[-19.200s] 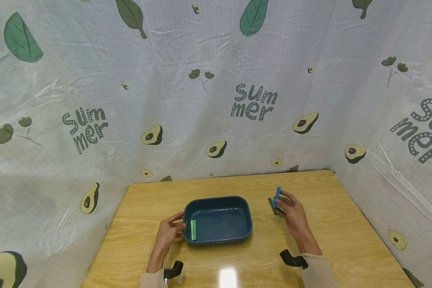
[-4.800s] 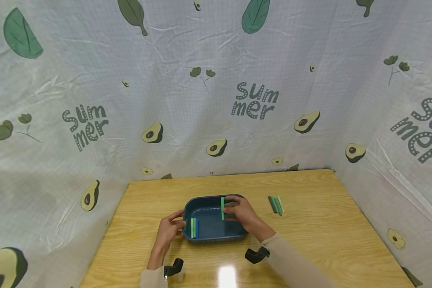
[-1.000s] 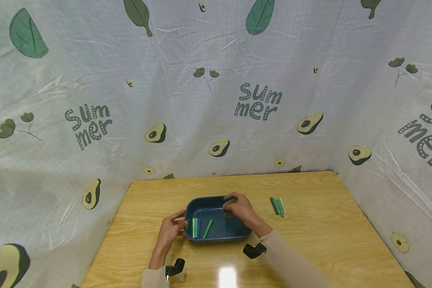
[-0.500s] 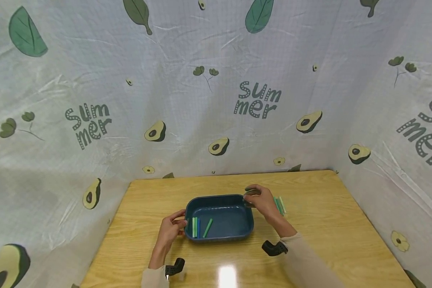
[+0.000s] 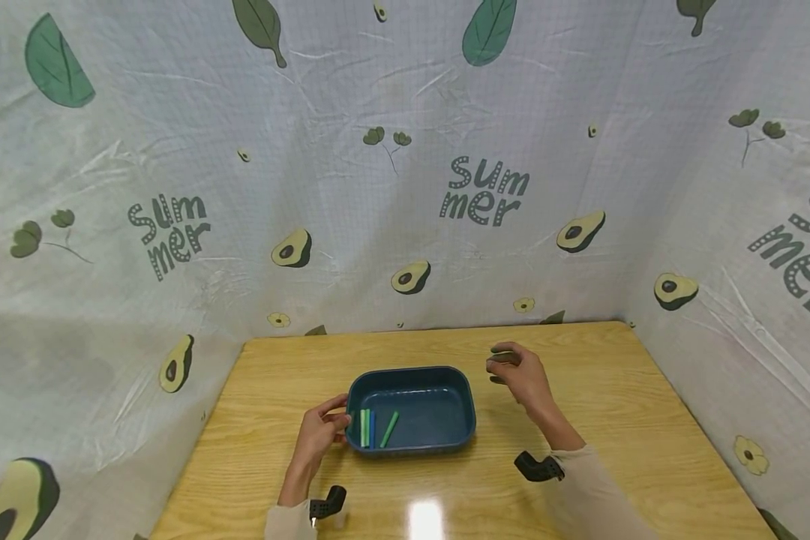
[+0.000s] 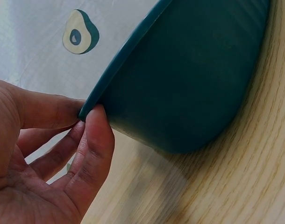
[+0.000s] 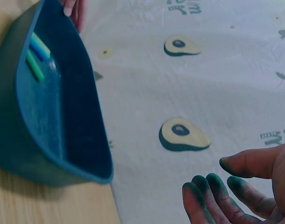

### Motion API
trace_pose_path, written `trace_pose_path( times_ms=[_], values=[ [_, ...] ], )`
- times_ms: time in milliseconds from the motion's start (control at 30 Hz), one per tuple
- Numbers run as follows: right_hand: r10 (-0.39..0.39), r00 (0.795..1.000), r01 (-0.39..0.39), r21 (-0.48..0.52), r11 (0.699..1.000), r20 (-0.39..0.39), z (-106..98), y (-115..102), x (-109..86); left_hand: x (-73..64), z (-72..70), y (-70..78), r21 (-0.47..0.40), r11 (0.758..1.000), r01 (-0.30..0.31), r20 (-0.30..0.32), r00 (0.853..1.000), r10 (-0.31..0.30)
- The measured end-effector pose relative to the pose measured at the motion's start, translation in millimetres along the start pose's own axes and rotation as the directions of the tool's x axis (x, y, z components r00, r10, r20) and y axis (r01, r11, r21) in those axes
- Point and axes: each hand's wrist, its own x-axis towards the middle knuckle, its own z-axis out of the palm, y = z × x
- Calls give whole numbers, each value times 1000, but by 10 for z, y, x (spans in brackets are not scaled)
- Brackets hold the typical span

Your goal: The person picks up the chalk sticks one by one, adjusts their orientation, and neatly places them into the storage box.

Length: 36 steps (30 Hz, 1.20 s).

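My left hand point(image 5: 316, 435) pinches the rim of a dark blue-green plastic box point(image 5: 421, 448) at its left end; the left wrist view shows thumb and fingertip on that rim. Inside the box, light green chalk sticks point(image 5: 364, 427) stand side by side with a blue chalk stick point(image 5: 372, 429) at the left. A green chalk stick point(image 5: 389, 429) lies slanted, apart from them. To the right of the box, my right hand point(image 5: 525, 379) hovers with loosely bent fingers and holds nothing. Green smudges colour its fingertips point(image 7: 216, 183). It hides the place where other sticks lay.
The box stands on a wooden table point(image 5: 580, 480). A white printed sheet point(image 5: 351, 187) hangs behind the table and along both sides. Each wrist wears a black camera mount, such as the right one point(image 5: 538, 466).
Over the earlier frames, the blue chalk and then a green chalk went from my right hand into the box. Lately that hand has left the box and moved right. My left hand stayed.
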Motion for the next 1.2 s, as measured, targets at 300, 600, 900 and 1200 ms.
trace_pose_path(
  times_ms=[300,600,900,1200],
  values=[
    [-43,997,34,-121,992,-68,-219,101,-38,-6,-5,-8,-13,1000,-2,10,1000,2],
    [-70,989,41,-206,978,-134,-365,220,-57,-18,-2,9,-1,1000,-9,6,1000,9],
    [-95,959,29,-244,969,-266,-405,397,-102,-38,-23,9,-3,1000,-7,20,1000,7],
    [-97,903,1,-225,974,-418,-408,616,-131,-56,-40,5,6,1000,-5,24,1000,5]
  ],
)
